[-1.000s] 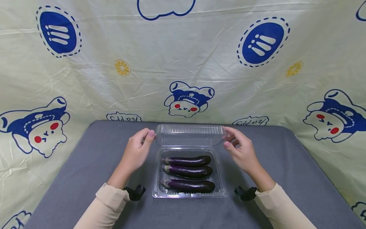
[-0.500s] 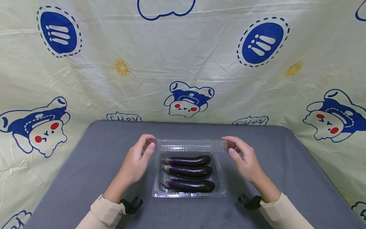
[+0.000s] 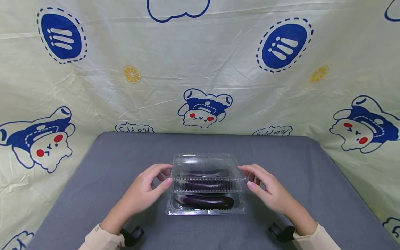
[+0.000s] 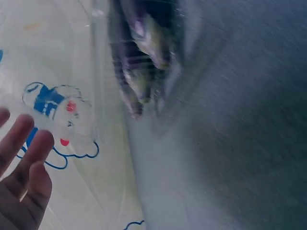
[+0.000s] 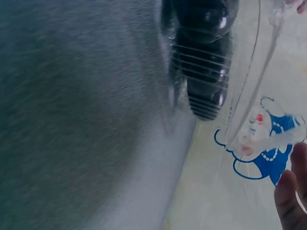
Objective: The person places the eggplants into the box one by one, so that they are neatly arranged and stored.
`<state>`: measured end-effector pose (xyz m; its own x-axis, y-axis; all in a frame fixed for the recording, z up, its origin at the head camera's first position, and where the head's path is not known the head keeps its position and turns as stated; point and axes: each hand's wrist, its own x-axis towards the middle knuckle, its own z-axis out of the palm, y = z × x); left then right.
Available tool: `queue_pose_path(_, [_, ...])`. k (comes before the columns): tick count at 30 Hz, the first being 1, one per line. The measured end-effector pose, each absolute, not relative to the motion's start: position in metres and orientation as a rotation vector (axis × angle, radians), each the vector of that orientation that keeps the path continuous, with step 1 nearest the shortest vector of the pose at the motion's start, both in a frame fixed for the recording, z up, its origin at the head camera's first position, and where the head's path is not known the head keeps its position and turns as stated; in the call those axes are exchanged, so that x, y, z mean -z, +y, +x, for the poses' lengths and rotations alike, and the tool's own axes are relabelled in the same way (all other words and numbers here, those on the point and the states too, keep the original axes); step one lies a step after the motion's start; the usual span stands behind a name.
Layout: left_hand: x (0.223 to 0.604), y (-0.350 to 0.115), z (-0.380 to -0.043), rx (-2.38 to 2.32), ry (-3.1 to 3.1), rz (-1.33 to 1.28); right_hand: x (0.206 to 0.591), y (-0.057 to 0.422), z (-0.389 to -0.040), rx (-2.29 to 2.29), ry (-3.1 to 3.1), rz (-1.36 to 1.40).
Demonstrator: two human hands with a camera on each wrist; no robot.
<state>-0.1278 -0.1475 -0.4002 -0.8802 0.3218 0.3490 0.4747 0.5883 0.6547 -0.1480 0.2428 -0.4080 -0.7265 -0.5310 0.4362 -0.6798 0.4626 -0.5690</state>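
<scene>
A clear plastic clamshell box holds three dark purple eggplants lying side by side. Its hinged lid (image 3: 204, 163) is tilted partway over the base (image 3: 204, 212), covering the two rear eggplants in the head view. The front eggplant (image 3: 207, 202) shows below the lid's edge. My left hand (image 3: 140, 192) touches the lid's left end with extended fingers, thumb toward the front. At the right end, my right hand (image 3: 270, 192) does likewise. Both wrist views are blurred; the left hand (image 4: 24, 177) has its fingers spread, and only part of the right hand (image 5: 292, 191) shows.
The box stands on a grey cloth-covered table (image 3: 93, 194). Behind it hangs a pale curtain (image 3: 200, 62) printed with blue cartoon figures. A black strap mount (image 3: 132, 236) sits at the left wrist, another (image 3: 282, 232) at the right.
Both hands have come down and toward the front, and the lid has swung from standing up at the back to lying slanted over the rear eggplants. The base has stayed put.
</scene>
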Motion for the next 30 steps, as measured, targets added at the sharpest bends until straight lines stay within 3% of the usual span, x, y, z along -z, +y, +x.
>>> queue_pose_path(11, [0.414, -0.159, -0.123, 1.063, -2.769, -0.734, 0.419, 0.249, -0.136, -1.084, -2.681, 1.071])
queue_pose_path(30, [0.441, -0.161, -0.117, 1.504, -2.876, -0.862, 0.44, 0.251, -0.13, -1.198, -2.872, 0.987])
